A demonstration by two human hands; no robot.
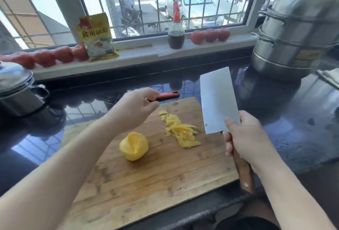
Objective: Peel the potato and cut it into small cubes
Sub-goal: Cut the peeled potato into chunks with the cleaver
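The peeling is looking finished: the round, yellow, peeled potato is lying bare and whole on the scratched wooden cutting board, below the fingers of the left hand, and a pile of thin curled yellow peels is lying between the two hands, so all the cutting into cubes is still waiting. The right hand is wrapping its fingers tightly around the brown wooden handle of the wide, flat steel cleaver, whose smooth blade is rising above the knuckles. The left fingers are curling loosely at the red plastic peeler, but I cannot tell if they are pinching it or only touching it.
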